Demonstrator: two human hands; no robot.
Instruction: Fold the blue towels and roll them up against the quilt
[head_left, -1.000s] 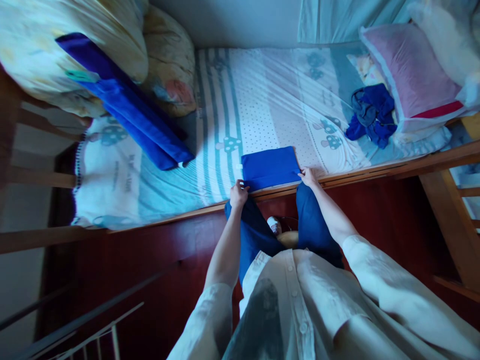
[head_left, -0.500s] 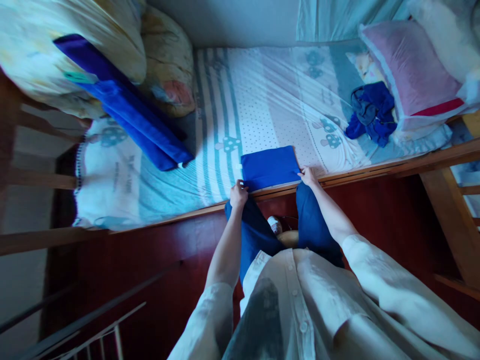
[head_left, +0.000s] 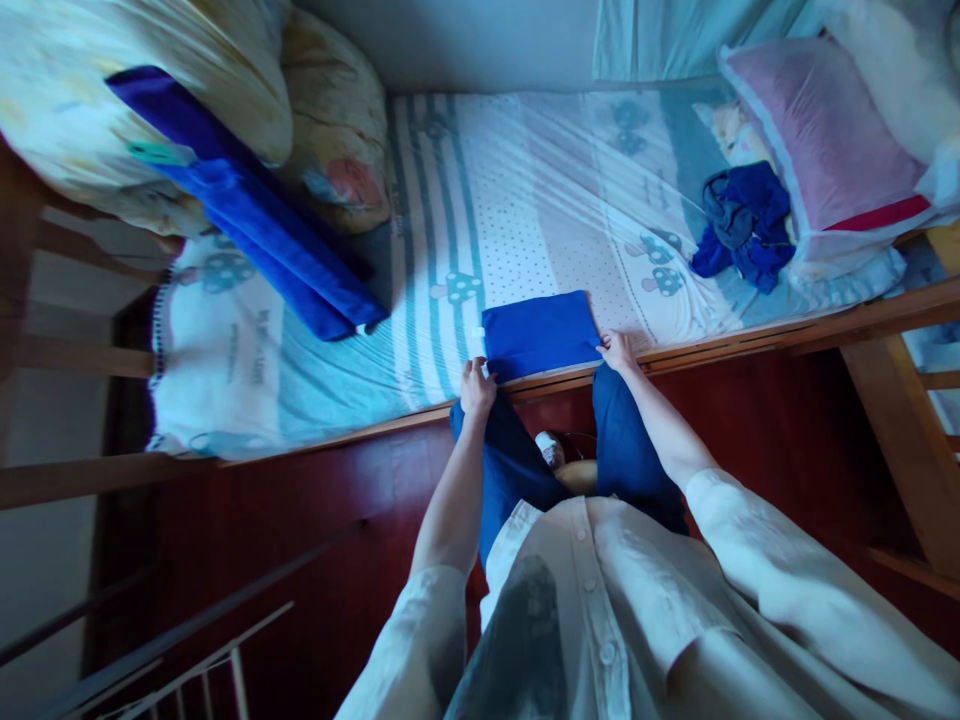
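A flat blue folded cloth [head_left: 540, 335] lies on the near edge of the bed, with a small white tag at its left side. My left hand [head_left: 478, 388] is closed at the cloth's near left corner, fingers pinching it. At the near right corner, my right hand [head_left: 616, 351] pinches the edge between thumb and fingers. Long folded blue garments [head_left: 277, 240] with a green hanger piece [head_left: 161, 154] lean across the bed's left part. A crumpled blue garment [head_left: 750, 225] lies to the right.
The striped, patterned bedsheet [head_left: 435, 200] covers the bed. A pink pillow [head_left: 825, 130] is at the right, and bulky yellowish bedding [head_left: 337, 120] at the left. A wooden rail [head_left: 750, 345] runs along the near edge. A white metal rack [head_left: 236, 670] stands lower left.
The fingers of my left hand have shifted slightly at the cloth's corner. The cloth and my right hand look almost unmoved.
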